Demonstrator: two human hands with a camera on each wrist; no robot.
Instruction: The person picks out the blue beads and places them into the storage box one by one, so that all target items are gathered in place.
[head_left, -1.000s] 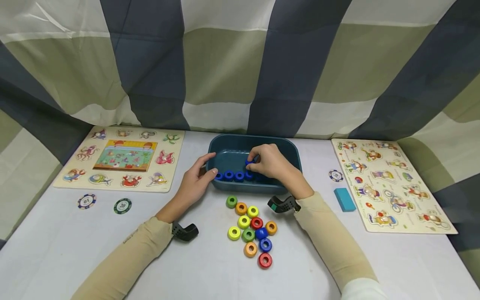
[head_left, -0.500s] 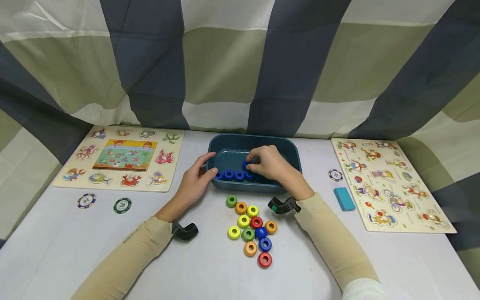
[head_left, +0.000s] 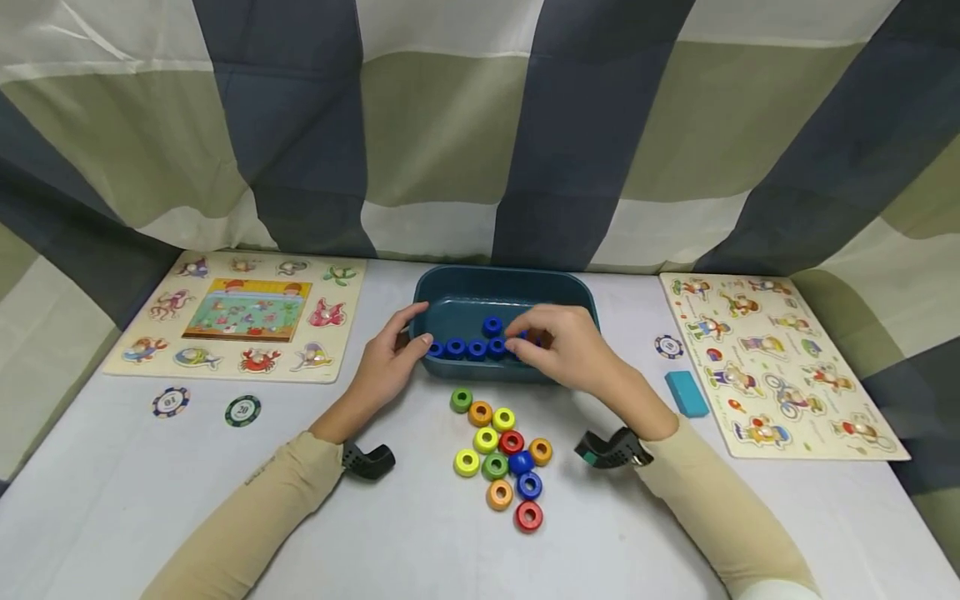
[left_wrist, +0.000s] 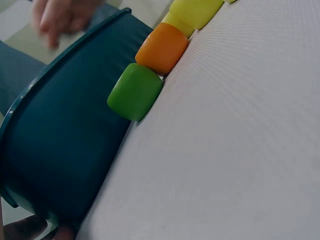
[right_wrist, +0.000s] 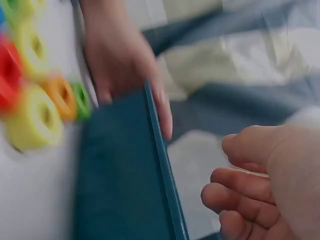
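A dark teal tray [head_left: 502,279] stands at the back middle of the table. My left hand [head_left: 386,362] holds its left end, thumb at the near corner and fingers along the outer side. Inside, several blue beads line the near wall, and one blue bead [head_left: 492,326] sits just behind that row. My right hand [head_left: 558,342] hovers over the tray's right half, its fingers loosely bent. In the right wrist view nothing shows between its thumb and fingers [right_wrist: 240,192]. It partly hides blue beads at the row's right end.
In front of the tray lies a loose cluster of beads, including a green bead [head_left: 461,400] and a red bead [head_left: 528,517]. Picture puzzle boards [head_left: 318,271] flank the tray. Poker chips [head_left: 243,410] and a blue block [head_left: 686,394] lie nearby; a checked cloth [head_left: 442,125] hangs behind.
My right hand has let go of a blue bead, leaving it behind the row, and has moved right and toward the near side. My left hand stays at the tray's left end.
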